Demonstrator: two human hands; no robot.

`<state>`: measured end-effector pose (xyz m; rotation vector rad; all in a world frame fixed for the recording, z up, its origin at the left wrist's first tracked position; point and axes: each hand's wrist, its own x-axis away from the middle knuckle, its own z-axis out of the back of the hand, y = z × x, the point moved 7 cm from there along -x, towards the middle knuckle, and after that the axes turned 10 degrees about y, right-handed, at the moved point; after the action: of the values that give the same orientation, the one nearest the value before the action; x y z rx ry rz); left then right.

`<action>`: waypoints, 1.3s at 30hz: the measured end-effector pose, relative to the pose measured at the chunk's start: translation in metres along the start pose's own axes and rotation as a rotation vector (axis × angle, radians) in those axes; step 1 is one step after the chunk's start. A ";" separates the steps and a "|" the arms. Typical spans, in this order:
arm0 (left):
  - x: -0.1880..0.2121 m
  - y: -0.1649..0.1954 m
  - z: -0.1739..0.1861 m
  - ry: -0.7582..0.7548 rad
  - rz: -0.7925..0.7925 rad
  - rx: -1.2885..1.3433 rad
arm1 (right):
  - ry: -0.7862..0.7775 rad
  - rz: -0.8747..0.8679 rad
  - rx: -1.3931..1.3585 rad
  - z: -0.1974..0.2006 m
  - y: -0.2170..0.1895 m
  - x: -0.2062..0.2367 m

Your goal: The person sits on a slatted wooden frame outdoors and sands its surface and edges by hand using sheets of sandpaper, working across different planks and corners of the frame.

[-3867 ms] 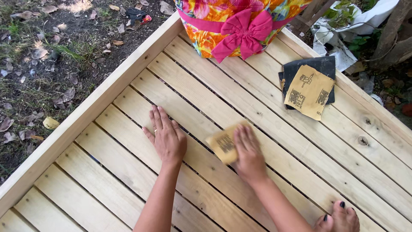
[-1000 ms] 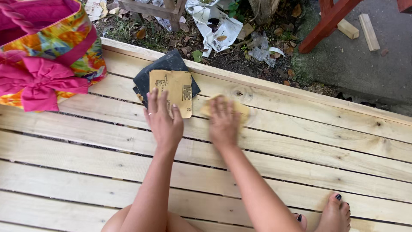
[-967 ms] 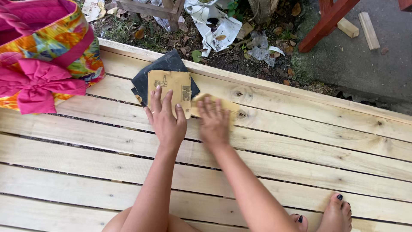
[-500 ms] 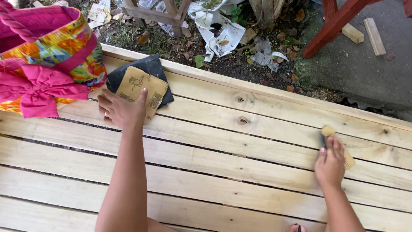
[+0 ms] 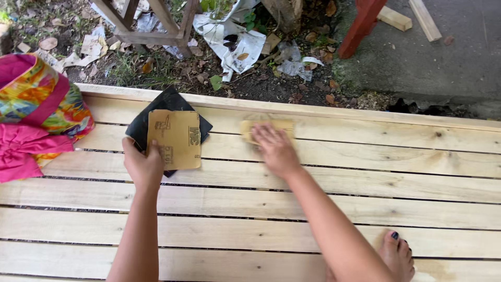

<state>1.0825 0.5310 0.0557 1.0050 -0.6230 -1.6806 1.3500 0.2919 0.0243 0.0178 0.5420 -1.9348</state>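
Observation:
My right hand [image 5: 275,150] presses a tan piece of sandpaper [image 5: 249,129] flat against a pale wooden plank [image 5: 365,156] near the platform's far edge; hand and paper are motion-blurred. My left hand [image 5: 142,164] rests on the lower left corner of a stack of sandpaper sheets [image 5: 175,138], a tan sheet lying on dark ones [image 5: 168,102]. Both forearms reach in from the bottom of the view.
A colourful fabric bag with a pink bow [image 5: 36,120] sits at the left on the slatted wooden platform [image 5: 250,209]. My bare foot [image 5: 397,256] rests at the lower right. Beyond the far edge lie dirt, leaves, crumpled paper [image 5: 229,36], wooden legs and a concrete slab [image 5: 443,52].
My right hand slid the sandpaper piece from the far right back leftward along the plank, close to the stack. My left hand stayed by the sheet stack.

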 end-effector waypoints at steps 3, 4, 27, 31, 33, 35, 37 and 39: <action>0.054 0.026 -0.013 -0.022 0.037 0.127 | 0.119 -0.205 0.082 0.057 0.112 0.080; 0.080 0.032 -0.030 -0.077 0.191 0.105 | 0.217 -0.233 0.045 0.083 0.149 0.111; 0.009 0.007 0.035 -0.095 -0.018 -0.460 | 0.862 -0.589 -0.317 0.138 0.137 -0.044; 0.005 -0.032 0.054 -0.098 -0.021 -0.722 | 0.362 -0.339 0.150 0.040 0.063 -0.085; 0.011 -0.042 0.050 -0.159 0.081 -0.760 | 0.450 -0.132 0.339 0.015 0.031 -0.094; 0.015 -0.043 0.047 -0.192 0.137 -0.775 | 0.443 -0.261 0.186 -0.026 0.006 -0.103; 0.014 -0.039 0.047 -0.186 0.140 -0.758 | 0.442 -0.169 0.124 -0.068 -0.046 -0.139; 0.011 -0.037 0.049 -0.183 0.153 -0.772 | 0.347 -0.104 0.030 -0.109 -0.103 -0.178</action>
<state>1.0207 0.5291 0.0479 0.2471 -0.1194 -1.6730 1.3099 0.5204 0.0090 0.3557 0.7549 -2.0532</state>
